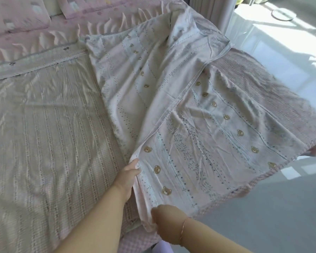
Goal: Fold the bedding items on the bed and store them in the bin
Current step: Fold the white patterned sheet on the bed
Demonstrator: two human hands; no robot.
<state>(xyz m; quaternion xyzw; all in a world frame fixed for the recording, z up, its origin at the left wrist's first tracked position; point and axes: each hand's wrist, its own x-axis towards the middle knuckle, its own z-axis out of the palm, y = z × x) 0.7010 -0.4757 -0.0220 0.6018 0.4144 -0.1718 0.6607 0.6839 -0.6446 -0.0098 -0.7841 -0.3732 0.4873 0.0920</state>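
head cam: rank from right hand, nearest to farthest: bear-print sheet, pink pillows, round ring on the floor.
From the right hand:
1. Pale pink bear-print sheet: pinched at its near corner, in contact.
2. Pink patterned pillows: far left, head of the bed.
3. Round ring on the glossy floor: far right, beyond the bed.
Items 2 and 3 are too close to call.

No readable text, labels or numbers anywhere.

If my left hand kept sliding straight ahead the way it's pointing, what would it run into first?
The left hand already grips the bear-print sheet at its edge; going on, it would likely meet that sheet's folded-over hem, though depth is unclear.
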